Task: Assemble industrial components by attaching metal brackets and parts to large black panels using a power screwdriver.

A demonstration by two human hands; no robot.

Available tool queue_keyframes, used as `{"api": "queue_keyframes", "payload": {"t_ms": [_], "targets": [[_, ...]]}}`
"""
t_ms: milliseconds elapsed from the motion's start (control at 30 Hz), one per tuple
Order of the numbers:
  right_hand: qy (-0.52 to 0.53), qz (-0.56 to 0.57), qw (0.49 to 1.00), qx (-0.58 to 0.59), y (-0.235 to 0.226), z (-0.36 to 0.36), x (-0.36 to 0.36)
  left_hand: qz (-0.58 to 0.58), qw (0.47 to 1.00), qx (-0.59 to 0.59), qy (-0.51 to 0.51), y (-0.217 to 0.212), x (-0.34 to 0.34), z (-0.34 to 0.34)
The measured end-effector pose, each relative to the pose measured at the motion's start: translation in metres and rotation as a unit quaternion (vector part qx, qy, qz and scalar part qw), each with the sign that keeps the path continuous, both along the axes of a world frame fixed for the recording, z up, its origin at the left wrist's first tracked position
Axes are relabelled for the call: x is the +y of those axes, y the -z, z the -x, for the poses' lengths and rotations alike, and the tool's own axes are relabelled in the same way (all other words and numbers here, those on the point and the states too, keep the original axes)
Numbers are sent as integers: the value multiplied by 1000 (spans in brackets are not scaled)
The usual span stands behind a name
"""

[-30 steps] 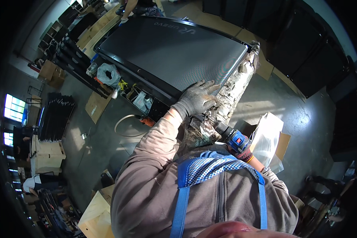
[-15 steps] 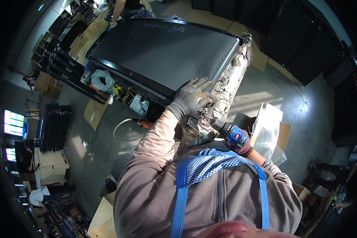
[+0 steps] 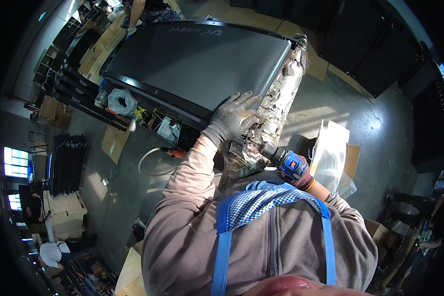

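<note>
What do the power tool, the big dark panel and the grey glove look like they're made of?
Power tool: probably hard plastic; moulded blue-and-black casing with a slight sheen.
Dark panel: perhaps rubber or textured plastic; fine-patterned, mostly matte top.
Grey glove: likely knitted fabric, perhaps coated; dull, smudged and fitting snugly.

Drill [image 3: 292, 165] hid part of the right hand [image 3: 305, 182]; any contact at its tip was too small to tell. Left hand [image 3: 233, 118]: palm hidden. Upper edge cut off a co-worker [image 3: 158, 14].
</note>
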State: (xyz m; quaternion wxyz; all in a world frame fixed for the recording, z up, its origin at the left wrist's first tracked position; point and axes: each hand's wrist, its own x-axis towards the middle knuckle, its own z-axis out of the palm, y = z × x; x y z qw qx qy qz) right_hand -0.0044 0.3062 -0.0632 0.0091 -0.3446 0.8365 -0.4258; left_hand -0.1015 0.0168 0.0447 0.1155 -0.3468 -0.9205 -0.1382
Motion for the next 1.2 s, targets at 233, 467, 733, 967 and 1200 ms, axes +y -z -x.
{"api": "queue_keyframes", "payload": {"t_ms": [233, 467, 733, 967, 1200], "targets": [[-6, -9, 998, 68, 14, 2, 4, -121, 991, -63, 10, 8, -8, 7], [22, 30, 985, -168, 16, 7, 2, -246, 958, -143, 23, 0, -13, 7], [-27, 33, 999, 30, 8, 37, 12, -220, 966, -133, 9, -2, -9, 7], [-38, 23, 993, 107, -23, 93, 39, -186, 978, -81, -48, -3, -2, 0], [135, 20, 979, 152, -28, 211, 78, -3, 974, -47, -221, -22, 54, -47]]}}
